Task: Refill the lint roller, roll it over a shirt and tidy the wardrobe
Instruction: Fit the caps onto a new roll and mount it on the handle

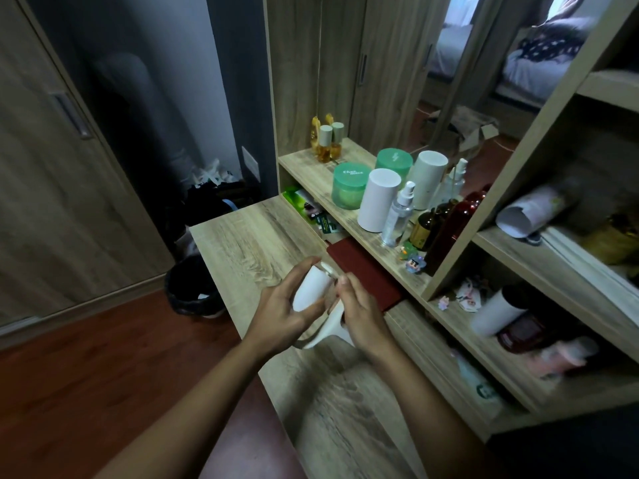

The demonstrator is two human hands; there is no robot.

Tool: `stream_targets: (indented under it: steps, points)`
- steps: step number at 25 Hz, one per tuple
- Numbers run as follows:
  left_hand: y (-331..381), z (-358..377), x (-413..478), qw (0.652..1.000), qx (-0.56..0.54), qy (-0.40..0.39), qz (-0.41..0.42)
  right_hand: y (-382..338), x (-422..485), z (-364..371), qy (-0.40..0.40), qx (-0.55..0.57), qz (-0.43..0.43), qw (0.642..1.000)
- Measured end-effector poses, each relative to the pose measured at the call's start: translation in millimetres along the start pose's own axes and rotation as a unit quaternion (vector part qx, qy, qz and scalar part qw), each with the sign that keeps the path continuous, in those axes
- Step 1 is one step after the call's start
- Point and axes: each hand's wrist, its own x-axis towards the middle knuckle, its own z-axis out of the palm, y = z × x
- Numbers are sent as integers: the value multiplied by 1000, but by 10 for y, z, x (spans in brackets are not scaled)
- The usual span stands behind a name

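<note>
Lint roller (325,312): it is held over the wooden desk (249,236), just in front of the dark red notebook (363,271) that lies against the shelf. It looks light, of stiff white plastic, while the white refill roll (311,288) on its spindle is probably a paper tube, easily dented and sticky on its outer face. Best grips are likely the handle and the roll's ends. The left hand (287,305) wraps the roll, fingers curled loosely around it. The right hand (361,312) closes on the handle, thumb and fingertips near the spindle's end.
</note>
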Motion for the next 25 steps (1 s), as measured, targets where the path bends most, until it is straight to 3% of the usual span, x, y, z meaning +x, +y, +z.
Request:
stream_targets:
  steps: [3,7,11,19,25]
  points:
    - [5,-57,28,1000,-6,14,7,21,-26,-34,-35,56,6,998]
    - [-76,-110,-10,1000,13,17,12,194,-74,-52,-97,-69,9,993]
    - [-123,-138,-27,999,34,-9,-26,370,-176,-36,-132,-102,31,985]
    - [-39,-147,27,991,-71,-3,-109,364,-134,33,-89,-133,-23,987]
    - [-97,-175,80,994,-46,-19,-102,392,-114,69,-95,-111,-16,989]
